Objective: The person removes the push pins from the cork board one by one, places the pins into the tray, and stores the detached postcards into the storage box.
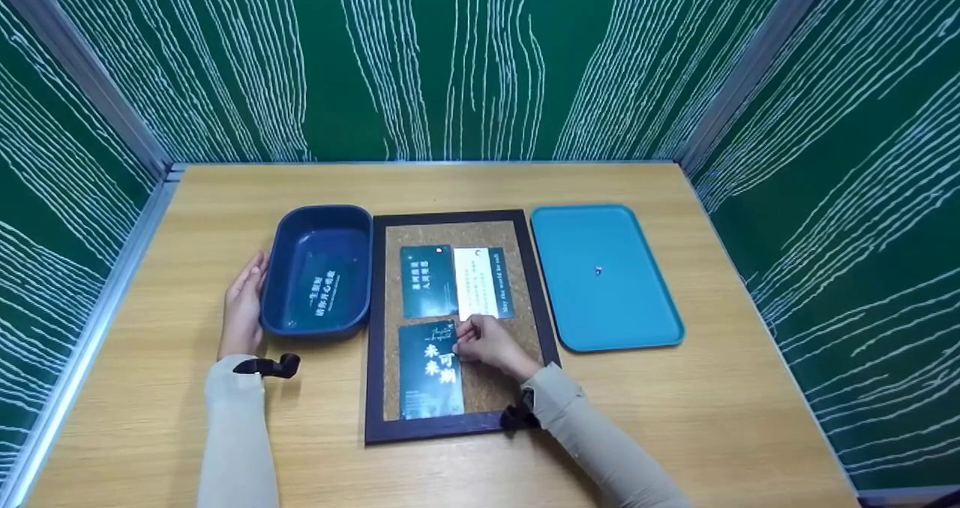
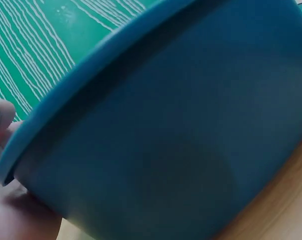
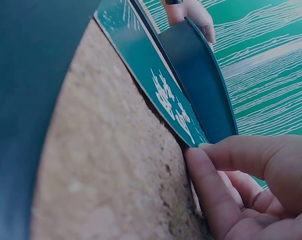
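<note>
My right hand (image 1: pixel 491 347) pinches the top right corner of a dark green card (image 1: pixel 427 380) with white characters, thumb and index finger meeting at that corner in the right wrist view. The card lies on a dark-framed cork board (image 1: pixel 499 388). Two more cards sit above it: a green one (image 1: pixel 429 279) on the left and a white-and-green one (image 1: pixel 474 283) on the right. At the left, my left hand (image 1: pixel 244 305) rests along the outer side of a dark blue basin (image 2: pixel 166 125), fingers fairly straight. Another green card (image 1: pixel 326 287) lies inside the basin.
A light blue tray (image 1: pixel 611 313) stands just right of the board, with one tiny shiny piece (image 1: pixel 598 271) on it. All of this is on a wooden table (image 1: pixel 450 185). Green panels (image 1: pixel 480 65) with white lines enclose the table's back and sides.
</note>
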{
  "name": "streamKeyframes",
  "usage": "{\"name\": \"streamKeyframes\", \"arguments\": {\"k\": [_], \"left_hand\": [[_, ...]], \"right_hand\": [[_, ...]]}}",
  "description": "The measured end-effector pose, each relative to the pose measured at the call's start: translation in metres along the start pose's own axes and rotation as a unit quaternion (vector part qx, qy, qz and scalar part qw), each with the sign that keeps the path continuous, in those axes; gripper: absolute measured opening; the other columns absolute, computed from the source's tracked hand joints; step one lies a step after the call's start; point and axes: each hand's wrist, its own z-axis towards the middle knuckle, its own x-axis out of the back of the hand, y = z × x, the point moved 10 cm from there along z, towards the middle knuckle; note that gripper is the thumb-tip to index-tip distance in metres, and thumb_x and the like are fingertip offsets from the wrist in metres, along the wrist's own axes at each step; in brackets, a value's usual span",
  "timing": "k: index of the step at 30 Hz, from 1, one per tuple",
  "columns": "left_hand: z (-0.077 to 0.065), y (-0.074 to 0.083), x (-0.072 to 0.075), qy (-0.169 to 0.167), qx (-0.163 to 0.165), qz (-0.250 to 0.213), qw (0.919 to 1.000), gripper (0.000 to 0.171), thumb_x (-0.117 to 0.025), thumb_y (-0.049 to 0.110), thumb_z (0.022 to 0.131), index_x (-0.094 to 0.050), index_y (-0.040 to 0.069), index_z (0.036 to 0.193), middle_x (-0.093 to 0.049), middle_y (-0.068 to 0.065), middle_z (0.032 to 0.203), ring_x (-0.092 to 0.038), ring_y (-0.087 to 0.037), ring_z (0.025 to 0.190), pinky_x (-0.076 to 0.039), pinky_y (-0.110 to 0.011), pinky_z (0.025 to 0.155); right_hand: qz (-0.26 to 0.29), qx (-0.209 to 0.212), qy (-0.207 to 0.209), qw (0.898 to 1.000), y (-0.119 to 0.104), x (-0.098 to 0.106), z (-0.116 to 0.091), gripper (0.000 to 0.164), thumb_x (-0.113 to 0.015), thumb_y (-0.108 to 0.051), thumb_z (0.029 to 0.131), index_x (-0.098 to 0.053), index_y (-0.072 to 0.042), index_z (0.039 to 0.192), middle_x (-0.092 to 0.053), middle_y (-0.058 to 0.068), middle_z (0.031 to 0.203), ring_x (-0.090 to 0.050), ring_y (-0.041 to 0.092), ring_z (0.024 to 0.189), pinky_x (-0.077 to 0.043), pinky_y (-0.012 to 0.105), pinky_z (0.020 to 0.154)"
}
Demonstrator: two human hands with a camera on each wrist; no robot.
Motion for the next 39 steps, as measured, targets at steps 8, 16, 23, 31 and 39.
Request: {"name": "streamKeyframes", "arguments": {"k": [8,16,23,31,39], "left_hand": [[0.003,-0.006,0.006,0.014,0.014,0.047,0.9987,0.046,-0.026,0.016,0.106,-0.026,0.012,0.152,-0.014,0.001,0.162,-0.008,-0.012,0.150,-0.015,-0.031,0.122],[0.001,-0.008,0.009,0.026,0.024,0.066,0.9972,0.046,-0.029,0.014,0.106,-0.028,0.014,0.151,-0.014,0.005,0.161,-0.005,-0.011,0.150,-0.014,-0.032,0.122],[0.000,-0.012,0.011,0.043,0.025,0.067,0.9965,0.045,-0.031,0.016,0.106,-0.030,0.016,0.151,-0.015,0.005,0.161,-0.006,-0.010,0.149,-0.013,-0.030,0.122],[-0.001,-0.012,0.007,0.050,0.019,0.070,0.9961,0.045,-0.032,0.018,0.105,-0.032,0.016,0.150,-0.020,0.003,0.160,-0.011,-0.012,0.149,-0.017,-0.032,0.121],[0.003,-0.017,0.008,0.057,0.023,0.059,0.9964,0.044,-0.033,0.017,0.105,-0.034,0.016,0.149,-0.022,0.003,0.160,-0.011,-0.011,0.149,-0.016,-0.031,0.121]], "right_hand": [[-0.007,0.008,0.003,1.000,-0.003,-0.001,0.001,0.016,-0.067,0.004,0.079,-0.058,0.007,0.092,-0.058,0.003,0.079,-0.053,0.010,0.069,-0.047,0.019,0.058],[0.011,0.004,-0.004,1.000,-0.008,-0.003,-0.001,0.015,-0.063,0.007,0.078,-0.057,0.006,0.091,-0.055,0.001,0.077,-0.054,0.010,0.070,-0.049,0.018,0.060],[0.010,-0.008,-0.009,1.000,-0.001,-0.004,0.003,0.017,-0.064,0.006,0.080,-0.057,0.008,0.095,-0.056,0.002,0.080,-0.055,0.011,0.070,-0.051,0.019,0.059],[0.009,-0.016,-0.009,1.000,0.000,-0.001,0.003,0.011,-0.065,0.000,0.080,-0.058,0.001,0.088,-0.056,0.001,0.075,-0.057,0.010,0.065,-0.049,0.020,0.053],[0.008,-0.020,-0.007,1.000,-0.001,0.003,0.004,0.014,-0.070,-0.003,0.081,-0.061,0.002,0.090,-0.058,0.002,0.077,-0.058,0.010,0.066,-0.048,0.019,0.052]]}}
